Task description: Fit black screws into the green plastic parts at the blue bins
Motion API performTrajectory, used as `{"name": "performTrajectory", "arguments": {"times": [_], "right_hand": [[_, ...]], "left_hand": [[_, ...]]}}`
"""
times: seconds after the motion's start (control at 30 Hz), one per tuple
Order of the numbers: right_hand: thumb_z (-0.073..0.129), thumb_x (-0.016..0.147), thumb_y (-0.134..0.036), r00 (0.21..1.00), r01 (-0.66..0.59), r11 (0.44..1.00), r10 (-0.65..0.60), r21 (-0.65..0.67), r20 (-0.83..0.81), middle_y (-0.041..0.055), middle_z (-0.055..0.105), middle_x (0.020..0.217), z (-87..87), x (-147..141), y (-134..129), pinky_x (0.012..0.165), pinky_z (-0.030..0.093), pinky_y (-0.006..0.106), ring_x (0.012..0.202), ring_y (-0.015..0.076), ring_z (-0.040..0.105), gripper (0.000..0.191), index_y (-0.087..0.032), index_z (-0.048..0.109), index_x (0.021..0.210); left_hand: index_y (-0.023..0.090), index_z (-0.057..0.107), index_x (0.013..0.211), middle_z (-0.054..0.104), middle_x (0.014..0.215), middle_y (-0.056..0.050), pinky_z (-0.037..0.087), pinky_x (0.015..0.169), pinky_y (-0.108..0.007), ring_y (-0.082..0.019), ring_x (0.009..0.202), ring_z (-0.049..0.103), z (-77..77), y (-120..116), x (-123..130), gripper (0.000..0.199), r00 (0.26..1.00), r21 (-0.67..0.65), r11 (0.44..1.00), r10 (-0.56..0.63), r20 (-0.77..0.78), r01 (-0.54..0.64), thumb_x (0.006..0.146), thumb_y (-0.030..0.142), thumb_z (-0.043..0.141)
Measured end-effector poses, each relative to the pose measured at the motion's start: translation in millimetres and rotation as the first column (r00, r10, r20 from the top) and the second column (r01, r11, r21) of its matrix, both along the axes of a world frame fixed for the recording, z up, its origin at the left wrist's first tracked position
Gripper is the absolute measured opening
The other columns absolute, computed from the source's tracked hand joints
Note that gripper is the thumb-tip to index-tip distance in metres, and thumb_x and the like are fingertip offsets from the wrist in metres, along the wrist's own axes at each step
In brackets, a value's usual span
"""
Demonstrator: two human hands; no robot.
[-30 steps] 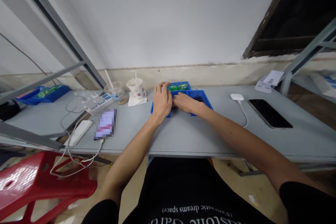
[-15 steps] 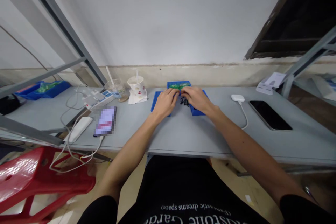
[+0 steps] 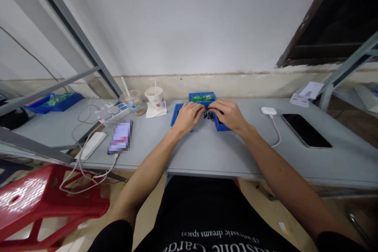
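Note:
My left hand (image 3: 189,117) rests over a blue plastic tray (image 3: 176,115) with its fingers curled inward. My right hand (image 3: 227,115) curves over a second blue tray (image 3: 222,125). Their fingertips nearly meet above a small dark object (image 3: 208,116), partly hidden by my fingers. I cannot tell whether either hand grips it. Just behind my hands stands a third blue tray (image 3: 202,94) holding green items (image 3: 202,98).
A fourth blue tray (image 3: 53,103) lies at the far left. A power strip (image 3: 113,112), cups (image 3: 155,97) and a blurred phone (image 3: 120,137) stand left of my hands. A white charger (image 3: 268,110) and a black phone (image 3: 305,130) lie right. A red stool (image 3: 44,201) stands below left.
My hands have drawn closer together above the dark object, the right fingers curling further in. The view has shifted slightly.

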State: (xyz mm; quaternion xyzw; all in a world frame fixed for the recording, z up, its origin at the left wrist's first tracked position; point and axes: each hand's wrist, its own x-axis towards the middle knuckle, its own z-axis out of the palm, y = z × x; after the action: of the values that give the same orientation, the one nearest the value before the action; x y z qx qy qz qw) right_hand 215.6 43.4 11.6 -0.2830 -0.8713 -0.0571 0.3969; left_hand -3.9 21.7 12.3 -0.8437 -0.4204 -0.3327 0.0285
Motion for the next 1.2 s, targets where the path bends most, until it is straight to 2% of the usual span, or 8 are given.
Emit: {"name": "performTrajectory", "arguments": {"times": [0.13, 0.27, 0.4, 0.57, 0.67, 0.73, 0.97, 1.2], "right_hand": [[0.048, 0.108, -0.032, 1.0, 0.017, 0.999, -0.016, -0.036, 0.011, 0.0088, 0.077, 0.1, 0.4, -2.9, -2.4, 0.086, 0.051, 0.039, 0.09, 0.0241, 0.07, 0.027, -0.022, 0.072, 0.101], [0.053, 0.106, -0.034, 1.0, -0.002, 0.997, 0.003, -0.075, 0.014, 0.0088, 0.077, 0.1, 0.3, -4.4, -3.1, 0.085, 0.05, 0.039, 0.09, 0.0247, 0.069, 0.021, -0.022, 0.07, 0.105], [0.049, 0.107, -0.03, 1.0, 0.004, 0.999, -0.003, -0.039, 0.022, 0.0092, 0.075, 0.1, 3.7, -3.5, -3.6, 0.087, 0.049, 0.04, 0.092, 0.0251, 0.068, 0.022, -0.022, 0.068, 0.1], [0.049, 0.106, -0.032, 0.972, 0.213, 0.976, -0.208, 0.038, -0.106, 0.0093, 0.074, 0.095, 9.1, 7.5, 0.4, 0.088, 0.044, 0.042, 0.094, 0.0263, 0.064, 0.025, -0.022, 0.068, 0.095], [0.047, 0.107, -0.037, 0.935, 0.335, 0.942, -0.327, 0.035, -0.136, 0.0093, 0.073, 0.096, 8.9, 16.2, 6.2, 0.089, 0.04, 0.044, 0.097, 0.0277, 0.061, 0.03, -0.022, 0.068, 0.091], [0.044, 0.108, -0.039, 0.923, 0.368, 0.93, -0.362, 0.017, -0.129, 0.0098, 0.073, 0.099, 7.4, 19.3, 9.5, 0.088, 0.039, 0.045, 0.098, 0.0286, 0.059, 0.035, -0.022, 0.069, 0.09], [0.044, 0.108, -0.038, 0.952, 0.3, 0.954, -0.3, -0.004, -0.06, 0.0105, 0.073, 0.101, 1.9, 12.3, 9.3, 0.087, 0.039, 0.047, 0.1, 0.0297, 0.057, 0.034, -0.023, 0.071, 0.094], [0.048, 0.108, -0.04, 0.961, 0.273, 0.962, -0.274, -0.03, -0.038, 0.0097, 0.073, 0.102, 0.0, 9.3, 8.8, 0.087, 0.04, 0.046, 0.101, 0.0296, 0.057, 0.032, -0.024, 0.071, 0.093]], "left_hand": [[0.021, 0.072, 0.108, 0.078, 0.106, -0.006, 0.048, 0.094, -0.037, -0.023, 0.101, 0.068, 0.6, 0.4, -1.1, 0.026, 1.0, 0.016, 1.0, -0.008, -0.002, 0.008, 0.11, 0.03, 0.048], [0.022, 0.073, 0.108, 0.078, 0.107, -0.006, 0.048, 0.095, -0.037, -0.023, 0.102, 0.068, 0.3, 0.0, 0.0, 0.029, 1.0, 0.011, 1.0, -0.01, -0.012, 0.01, 0.111, 0.031, 0.046], [0.021, 0.073, 0.115, 0.078, 0.109, -0.006, 0.047, 0.096, -0.038, -0.023, 0.104, 0.068, -1.4, -0.3, 3.7, 0.032, 0.997, -0.005, 1.0, 0.001, -0.079, -0.001, 0.112, 0.034, 0.044], [0.018, 0.067, 0.134, 0.075, 0.124, -0.011, 0.043, 0.107, -0.045, -0.028, 0.118, 0.062, -8.5, 2.2, 13.8, 0.034, 0.945, 0.019, 0.995, 0.096, -0.312, -0.094, 0.108, 0.021, 0.046], [0.015, 0.069, 0.129, 0.074, 0.126, -0.014, 0.04, 0.111, -0.05, -0.031, 0.121, 0.061, -15.2, 5.2, 21.6, 0.037, 0.882, 0.017, 0.992, 0.12, -0.455, -0.126, 0.1, 0.009, 0.046], [0.014, 0.071, 0.124, 0.077, 0.118, -0.015, 0.04, 0.112, -0.053, -0.031, 0.116, 0.064, -19.9, 8.2, 25.6, 0.038, 0.863, -0.006, 0.99, 0.117, -0.491, -0.138, 0.098, 0.006, 0.044], [0.016, 0.077, 0.094, 0.08, 0.099, -0.013, 0.039, 0.114, -0.055, -0.029, 0.102, 0.071, -29.8, 16.8, 25.2, 0.032, 0.839, -0.006, 0.992, 0.101, -0.534, -0.123, 0.092, 0.002, 0.049], [0.02, 0.08, 0.087, 0.077, 0.083, -0.01, 0.039, 0.114, -0.051, -0.026, 0.091, 0.073, -27.9, 11.5, 23.8, 0.024, 0.873, 0.007, 0.992, 0.114, -0.474, -0.126, 0.092, 0.008, 0.06]]}}
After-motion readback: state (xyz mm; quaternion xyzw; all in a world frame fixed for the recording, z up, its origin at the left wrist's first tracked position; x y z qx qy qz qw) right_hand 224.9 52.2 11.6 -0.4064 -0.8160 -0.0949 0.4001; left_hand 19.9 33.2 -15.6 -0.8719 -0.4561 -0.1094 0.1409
